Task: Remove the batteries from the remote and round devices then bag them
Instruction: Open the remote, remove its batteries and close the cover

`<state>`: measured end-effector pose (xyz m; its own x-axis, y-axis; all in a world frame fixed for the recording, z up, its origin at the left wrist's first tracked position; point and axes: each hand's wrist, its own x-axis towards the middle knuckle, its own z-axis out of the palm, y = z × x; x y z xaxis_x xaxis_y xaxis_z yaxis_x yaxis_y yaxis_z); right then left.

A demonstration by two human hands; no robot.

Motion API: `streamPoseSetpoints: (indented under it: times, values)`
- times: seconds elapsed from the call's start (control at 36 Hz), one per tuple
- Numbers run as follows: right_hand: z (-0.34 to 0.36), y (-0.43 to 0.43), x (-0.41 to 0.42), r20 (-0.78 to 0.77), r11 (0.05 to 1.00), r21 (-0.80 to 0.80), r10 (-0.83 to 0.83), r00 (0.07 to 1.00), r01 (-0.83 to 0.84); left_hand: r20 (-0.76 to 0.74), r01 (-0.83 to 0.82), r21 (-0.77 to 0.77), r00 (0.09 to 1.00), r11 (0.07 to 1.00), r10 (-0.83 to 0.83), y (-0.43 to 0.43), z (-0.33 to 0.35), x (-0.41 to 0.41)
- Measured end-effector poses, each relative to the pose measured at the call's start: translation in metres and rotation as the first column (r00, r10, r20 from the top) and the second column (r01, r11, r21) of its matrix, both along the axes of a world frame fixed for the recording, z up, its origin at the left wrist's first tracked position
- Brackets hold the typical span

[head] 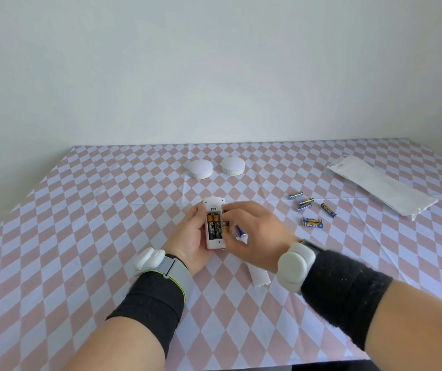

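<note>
My left hand (189, 238) holds a white remote (214, 203) with its back up and its battery bay open. Two black-and-gold batteries (213, 226) sit in the bay. My right hand (252, 231) reaches over the remote's right side, fingertips at the bay, and a blue battery (239, 231) shows under its fingers. The remote's white cover (258, 275) lies on the cloth below my right hand. Two white round devices (200, 169) (232, 165) stand shut further back. Several blue batteries (311, 210) lie loose to the right. A clear plastic bag (380, 187) lies at the far right.
The table wears a pink-and-white checked cloth (80, 236) and stands against a plain white wall. Its front edge runs along the bottom of the view. Both wrists carry grey trackers over black bands.
</note>
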<state>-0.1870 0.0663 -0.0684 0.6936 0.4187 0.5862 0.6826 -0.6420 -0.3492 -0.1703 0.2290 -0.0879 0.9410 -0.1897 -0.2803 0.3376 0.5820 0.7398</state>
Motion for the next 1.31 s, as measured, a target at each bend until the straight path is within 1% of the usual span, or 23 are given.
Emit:
streamPoseSetpoints:
  times: [0.17,0.28,0.42,0.67,0.72,0.81,1.0,1.08,1.22,1.31]
  values:
    - [-0.007,0.012,-0.002,0.052,0.989,-0.098,0.114,0.992,-0.109,-0.004,0.014,-0.018,1.0,1.0,-0.014,0.001,0.002,-0.001]
    - [-0.005,0.011,-0.002,0.098,0.986,-0.126,0.12,0.988,-0.107,-0.001,0.023,-0.031,1.0,0.999,-0.023,0.002,0.003,-0.001]
    - [-0.007,0.012,-0.001,0.113,0.992,-0.114,0.073,0.991,-0.06,0.011,0.027,-0.023,1.0,0.999,-0.027,0.001,0.004,-0.002]
    - [-0.009,0.022,-0.002,0.013,0.997,-0.067,-0.043,0.999,0.043,0.023,0.034,-0.026,0.999,0.999,-0.033,0.002,0.005,-0.003]
    - [-0.007,0.025,-0.004,-0.039,0.996,-0.031,-0.083,0.996,0.082,0.019,0.041,-0.032,0.999,0.999,-0.041,0.003,0.005,-0.003]
    - [-0.006,0.029,-0.004,-0.164,0.99,0.003,-0.136,0.977,0.138,0.017,0.045,-0.047,0.999,0.998,-0.044,0.003,0.005,-0.002]
    - [0.005,0.035,-0.002,-0.338,0.983,-0.05,-0.183,0.923,0.177,0.029,0.03,-0.051,0.999,0.998,-0.029,0.005,0.003,-0.001]
    - [0.009,0.036,-0.002,-0.406,0.977,-0.047,-0.209,0.89,0.208,0.032,0.03,-0.057,0.999,0.998,-0.028,0.005,0.005,-0.003]
    - [0.009,0.032,-0.006,-0.521,0.951,0.052,-0.236,0.82,0.306,0.036,0.043,-0.029,0.998,0.999,-0.042,0.005,0.007,-0.005]
    - [0.01,0.026,-0.005,-0.563,0.914,0.108,-0.268,0.782,0.39,0.033,0.042,0.004,0.999,0.999,-0.043,0.004,0.005,-0.005]
